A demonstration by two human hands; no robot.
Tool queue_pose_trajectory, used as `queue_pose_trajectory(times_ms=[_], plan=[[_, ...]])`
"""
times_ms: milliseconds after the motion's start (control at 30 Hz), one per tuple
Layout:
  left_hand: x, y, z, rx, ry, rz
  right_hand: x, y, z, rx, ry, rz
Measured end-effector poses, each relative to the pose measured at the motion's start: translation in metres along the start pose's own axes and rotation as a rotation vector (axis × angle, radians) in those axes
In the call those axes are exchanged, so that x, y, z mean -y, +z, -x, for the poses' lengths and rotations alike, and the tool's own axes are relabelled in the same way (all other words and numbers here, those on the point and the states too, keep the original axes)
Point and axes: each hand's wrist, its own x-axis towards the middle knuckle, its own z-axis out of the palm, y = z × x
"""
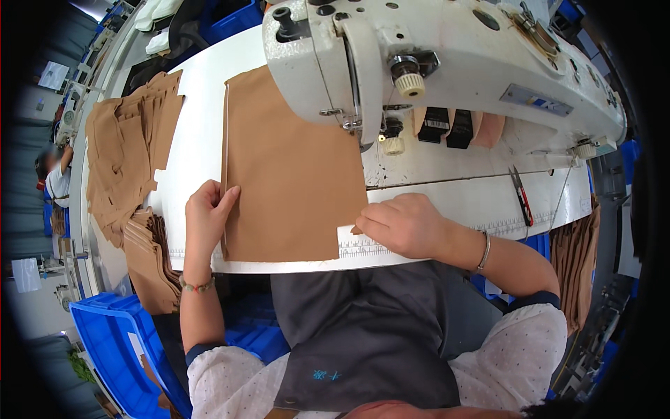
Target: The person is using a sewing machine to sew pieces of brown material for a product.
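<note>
Left hand (208, 213) flat, fingers extended, pressing down on left edge of tan fabric panel (293, 174) — not clenched, pinning rather than gripping. Right hand (405, 225) loosely curled, fingertips pinching lower right corner of same panel, near front edge of white table (202, 112). Panel lying flat on table, far end tucked beneath head of white sewing machine (447, 56). Likely light, thin, limp — prone to sliding on smooth tabletop and to creasing if lifted from one point; best held at two edges or corners, palms flat. Further left, loose stack of cut tan pieces (129, 157), some spilling over table edge. Small snips (520, 195) lying right of the needle area. Blue bin (112, 349) on floor at lower left.
</note>
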Motion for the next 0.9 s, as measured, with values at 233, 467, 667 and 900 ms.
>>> queue_pose_trajectory(times_ms=[233,467,667,900], plan=[[-0.009,-0.001,-0.029,0.001,0.021,-0.074,-0.023,0.005,-0.014,-0.004,0.021,-0.032],[-0.017,0.003,-0.053,0.009,0.015,-0.081,-0.044,0.011,-0.022,-0.026,0.077,-0.035],[-0.028,0.003,-0.073,-0.008,0.038,-0.13,-0.061,0.02,-0.022,-0.067,0.079,0.062],[-0.083,0.034,-0.058,-0.208,0.512,-0.51,-0.065,0.021,-0.022,-0.024,0.186,0.115]])
